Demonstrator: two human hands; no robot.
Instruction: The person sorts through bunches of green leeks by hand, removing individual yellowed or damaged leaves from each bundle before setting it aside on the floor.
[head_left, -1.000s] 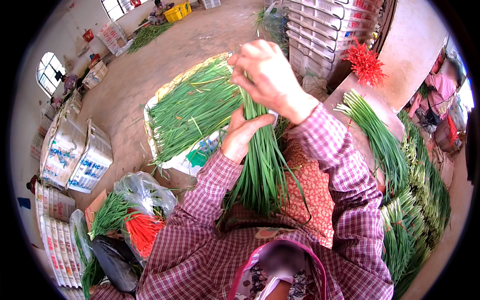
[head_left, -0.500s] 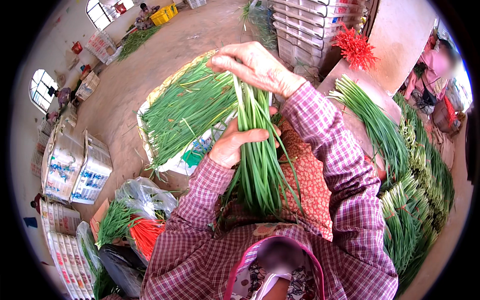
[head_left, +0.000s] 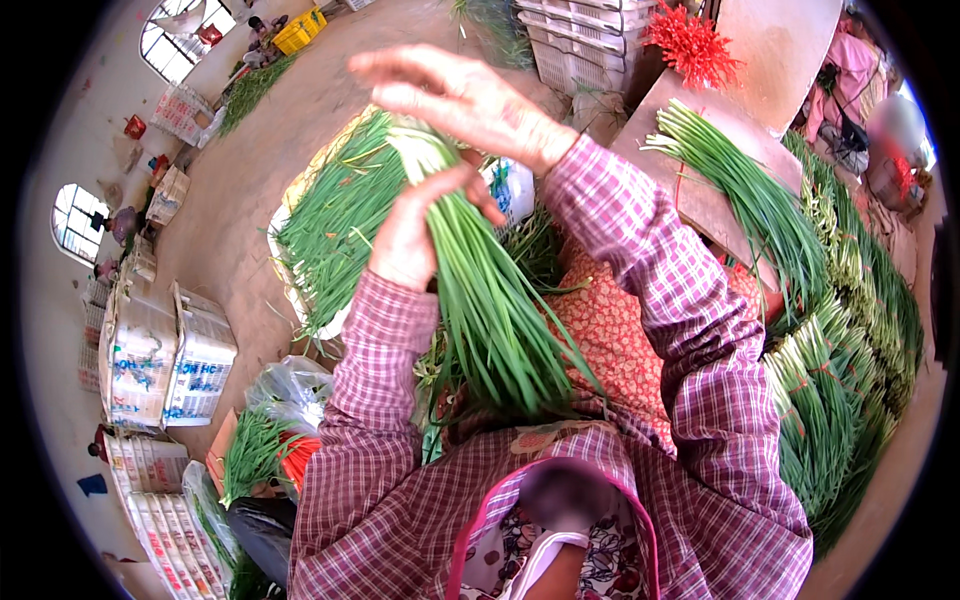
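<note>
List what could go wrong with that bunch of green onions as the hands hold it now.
1. The left hand alone grips the bunch of green onions near its pale ends; the right hand lies open over the top, so loose stalks might slip out.
2. The long leaves hang down against the patterned apron and may bend or crease there.

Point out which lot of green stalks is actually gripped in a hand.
The bunch of green stalks clasped by the left hand, with the right hand over its pale ends. The loose pile and the stalks on the board lie untouched.
</note>
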